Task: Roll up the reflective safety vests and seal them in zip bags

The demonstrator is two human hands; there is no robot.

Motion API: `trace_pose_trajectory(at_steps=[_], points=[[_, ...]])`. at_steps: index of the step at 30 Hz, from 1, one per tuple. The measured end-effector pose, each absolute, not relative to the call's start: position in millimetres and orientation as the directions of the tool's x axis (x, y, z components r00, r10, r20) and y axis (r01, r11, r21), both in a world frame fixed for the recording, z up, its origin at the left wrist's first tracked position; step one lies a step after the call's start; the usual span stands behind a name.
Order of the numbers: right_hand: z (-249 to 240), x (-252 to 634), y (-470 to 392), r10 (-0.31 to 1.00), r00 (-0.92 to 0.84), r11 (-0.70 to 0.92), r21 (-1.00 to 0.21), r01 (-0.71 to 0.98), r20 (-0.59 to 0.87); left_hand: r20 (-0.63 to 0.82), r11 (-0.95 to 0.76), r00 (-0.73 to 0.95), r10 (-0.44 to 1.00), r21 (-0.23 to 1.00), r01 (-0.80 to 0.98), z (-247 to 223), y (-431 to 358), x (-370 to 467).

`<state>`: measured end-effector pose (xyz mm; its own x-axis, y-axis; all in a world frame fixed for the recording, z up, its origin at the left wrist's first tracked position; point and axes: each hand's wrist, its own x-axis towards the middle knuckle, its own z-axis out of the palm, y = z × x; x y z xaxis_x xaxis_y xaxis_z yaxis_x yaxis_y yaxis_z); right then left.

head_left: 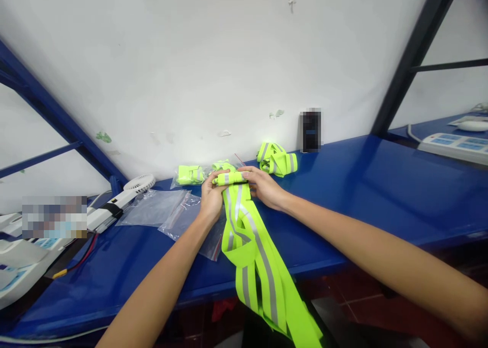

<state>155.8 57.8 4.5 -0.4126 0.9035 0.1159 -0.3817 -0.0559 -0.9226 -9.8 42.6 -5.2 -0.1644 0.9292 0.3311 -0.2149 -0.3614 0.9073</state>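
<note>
A neon yellow reflective strap (263,251) with grey stripes is partly rolled at its upper end. My left hand (212,195) is closed round the left end of the roll, and my right hand (263,185) pinches its right end. From there the loose lengths run down in loops over the table's front edge. Just behind my hands lies more neon strap (223,165), partly hidden by them. A folded strap in a clear bag (189,175) lies to their left. Another loosely coiled strap (277,159) rests by the wall, behind my right hand.
Clear zip bags (152,207) lie flat on the blue table (366,190), left of my hands. A white handheld fan (140,184) and white power strips stand further left. A dark, blurred-out object (310,130) leans against the wall. Blue frame posts rise at both sides.
</note>
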Motion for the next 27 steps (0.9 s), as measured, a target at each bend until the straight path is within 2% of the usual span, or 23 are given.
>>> trace_pose_trajectory(at_steps=[6, 14, 21, 27], points=[[4.0, 158.0, 60.5, 0.901, -0.388, -0.02, -0.874, -0.485, 0.194, 0.307, -0.282, -0.007, 0.952, 0.864, -0.418, 17.8, 25.1, -1.2], [0.7, 160.7, 63.1, 0.891, -0.36, 0.089, -0.886, -0.456, 0.275, 0.148, -0.185, -0.125, 0.981, 0.904, -0.385, 16.0, 28.3, 0.2], [2.8, 160.8, 65.6, 0.902, -0.296, 0.207, -0.915, -0.346, 0.315, 0.117, -0.106, -0.006, 0.993, 0.885, -0.453, 15.4, 27.0, 6.0], [0.2, 162.1, 69.1, 0.865, -0.271, 0.348, -0.894, -0.282, 0.422, 0.022, -0.03, -0.035, 0.999, 0.962, -0.272, 18.1, 25.5, 1.9]])
